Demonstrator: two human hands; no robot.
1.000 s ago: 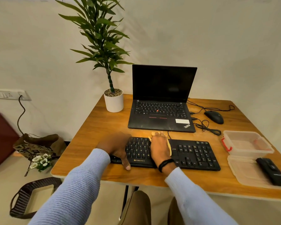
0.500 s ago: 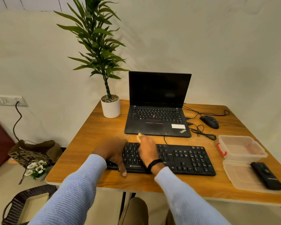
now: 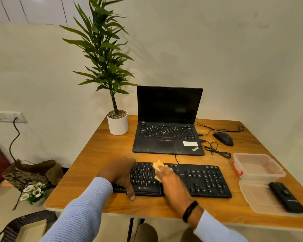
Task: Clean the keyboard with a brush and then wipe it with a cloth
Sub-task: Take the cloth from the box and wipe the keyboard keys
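Wooden table [image 3: 101, 154], cream wall [image 3: 234, 58]; keyboard [image 3: 199, 180], yellow cloth [image 3: 157, 165]

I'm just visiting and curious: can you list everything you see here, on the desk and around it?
keyboard: 1, black, desk front
cloth: 1, yellow, on keyboard under right hand
laptop: 1, black, open, behind keyboard
plant: 1, green, white pot, left of laptop
mouse: 1, black, right of laptop
box: 1, clear, red clasp, desk right
lid: 1, clear, nearer than box
remote: 1, black, on lid
desk: 1, wooden
bag: 1, brown, floor left
flowers: several, white, by bag
hands: left on keyboard's left end; right on cloth
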